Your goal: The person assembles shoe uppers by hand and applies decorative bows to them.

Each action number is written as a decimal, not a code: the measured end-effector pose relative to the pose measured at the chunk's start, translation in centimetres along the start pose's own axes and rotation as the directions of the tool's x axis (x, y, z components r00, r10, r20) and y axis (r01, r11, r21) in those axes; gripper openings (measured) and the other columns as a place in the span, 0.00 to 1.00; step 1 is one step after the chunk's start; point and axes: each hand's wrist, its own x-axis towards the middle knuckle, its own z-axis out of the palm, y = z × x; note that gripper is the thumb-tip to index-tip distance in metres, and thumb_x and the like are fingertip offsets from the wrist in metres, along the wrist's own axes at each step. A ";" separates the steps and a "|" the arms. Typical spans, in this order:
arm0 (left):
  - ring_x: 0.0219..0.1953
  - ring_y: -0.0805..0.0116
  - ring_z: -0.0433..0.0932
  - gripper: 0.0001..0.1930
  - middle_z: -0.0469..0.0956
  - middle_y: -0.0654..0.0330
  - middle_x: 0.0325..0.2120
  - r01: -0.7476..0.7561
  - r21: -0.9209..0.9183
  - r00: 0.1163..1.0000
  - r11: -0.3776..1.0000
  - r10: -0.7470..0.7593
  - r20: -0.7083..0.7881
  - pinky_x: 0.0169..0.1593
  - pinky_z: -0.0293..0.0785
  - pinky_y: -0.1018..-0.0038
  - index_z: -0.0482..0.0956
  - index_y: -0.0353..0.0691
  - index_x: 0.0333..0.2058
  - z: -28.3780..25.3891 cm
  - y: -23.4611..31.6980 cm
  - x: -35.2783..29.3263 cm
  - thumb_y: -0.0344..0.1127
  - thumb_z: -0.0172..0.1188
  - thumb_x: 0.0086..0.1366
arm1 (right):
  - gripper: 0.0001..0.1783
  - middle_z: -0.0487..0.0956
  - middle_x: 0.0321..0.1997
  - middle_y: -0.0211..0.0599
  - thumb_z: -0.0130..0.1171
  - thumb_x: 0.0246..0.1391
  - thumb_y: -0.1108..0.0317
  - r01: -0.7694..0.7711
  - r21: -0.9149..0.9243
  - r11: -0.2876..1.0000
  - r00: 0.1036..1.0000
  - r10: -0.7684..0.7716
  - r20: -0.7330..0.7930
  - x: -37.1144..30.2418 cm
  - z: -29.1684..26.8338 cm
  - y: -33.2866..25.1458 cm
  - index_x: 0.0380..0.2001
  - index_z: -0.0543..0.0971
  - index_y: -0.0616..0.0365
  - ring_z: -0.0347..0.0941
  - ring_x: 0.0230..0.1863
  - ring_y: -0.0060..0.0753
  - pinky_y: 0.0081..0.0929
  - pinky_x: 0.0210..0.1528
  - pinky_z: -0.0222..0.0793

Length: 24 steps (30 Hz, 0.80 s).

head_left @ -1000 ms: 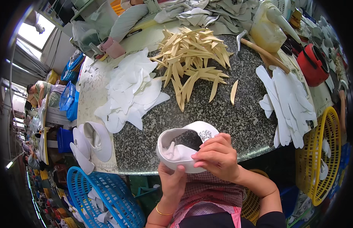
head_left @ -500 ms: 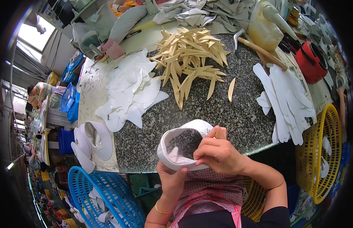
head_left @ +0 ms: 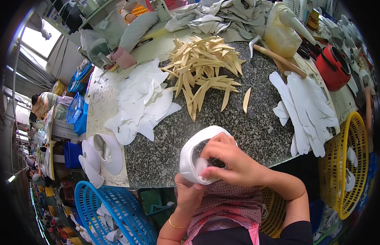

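Close to my body, past the near edge of the stone slab, I hold a white shoe upper (head_left: 191, 149) with its opening facing up. My left hand (head_left: 186, 188) grips its lower rim from below, thumb pressed along the edge. Fingers of my right hand (head_left: 224, 159) reach into the opening and pinch the white lining at the near side; the hand hides part of the inside. Just beyond lies a heap of thin, curved, cream-coloured strips (head_left: 204, 61), with one loose strip (head_left: 247, 100) to its right.
White flat pieces (head_left: 143, 100) lie left on the slab, long white pieces (head_left: 306, 106) right. A hammer (head_left: 280, 59), glue jug (head_left: 283, 32) and red pot (head_left: 334, 67) stand behind. Finished-looking uppers (head_left: 106, 153) sit left. Blue (head_left: 112, 204) and yellow (head_left: 341, 163) baskets flank me.
The shoe upper has turned and shifted slightly right. My right hand has moved from its near rim into the opening; my left hand has slid a little right beneath it.
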 end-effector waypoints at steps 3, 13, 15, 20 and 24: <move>0.56 0.66 0.78 0.31 0.80 0.61 0.52 -0.006 -0.012 1.000 1.000 0.007 0.016 0.63 0.74 0.62 0.78 0.40 0.55 0.6 0.4 0.2 0.45 0.77 0.55 | 0.14 0.78 0.41 0.33 0.69 0.55 0.57 -0.180 0.273 0.945 0.984 0.177 0.034 0.5 -0.2 0.3 0.35 0.82 0.56 0.65 0.52 0.39 0.40 0.61 0.55; 0.61 0.66 0.74 0.36 0.75 0.61 0.58 0.081 -0.084 0.994 0.993 -0.087 -0.072 0.67 0.71 0.62 0.69 0.40 0.62 0.7 -0.1 -0.2 0.45 0.73 0.60 | 0.10 0.80 0.32 0.27 0.70 0.52 0.60 -0.090 -0.022 0.996 0.977 0.084 -0.195 1.1 2.0 0.6 0.35 0.86 0.52 0.69 0.44 0.37 0.38 0.54 0.61; 0.61 0.64 0.74 0.35 0.75 0.60 0.58 0.065 -0.193 0.987 0.979 -0.091 -0.131 0.68 0.70 0.62 0.68 0.40 0.63 0.7 -0.2 -0.1 0.45 0.72 0.61 | 0.09 0.81 0.33 0.30 0.72 0.51 0.65 -0.099 -0.140 0.985 0.953 0.054 -0.300 0.3 2.5 0.6 0.36 0.87 0.53 0.74 0.41 0.36 0.34 0.49 0.67; 0.60 0.63 0.74 0.35 0.74 0.59 0.59 0.068 -0.252 0.983 0.965 -0.108 -0.150 0.66 0.71 0.61 0.66 0.41 0.65 0.4 -0.6 -0.5 0.45 0.70 0.63 | 0.12 0.83 0.32 0.30 0.76 0.45 0.66 0.115 -0.032 0.993 0.913 -0.118 -0.391 -1.6 3.6 1.0 0.36 0.88 0.53 0.80 0.34 0.32 0.27 0.40 0.71; 0.59 0.65 0.75 0.33 0.75 0.60 0.57 0.053 -0.256 0.983 0.965 -0.096 -0.159 0.65 0.70 0.62 0.69 0.41 0.63 0.6 -0.3 -0.3 0.44 0.71 0.63 | 0.10 0.82 0.28 0.28 0.76 0.45 0.66 0.137 -0.102 0.985 0.926 -0.164 -0.341 -1.3 3.6 0.9 0.33 0.87 0.52 0.79 0.31 0.30 0.28 0.39 0.70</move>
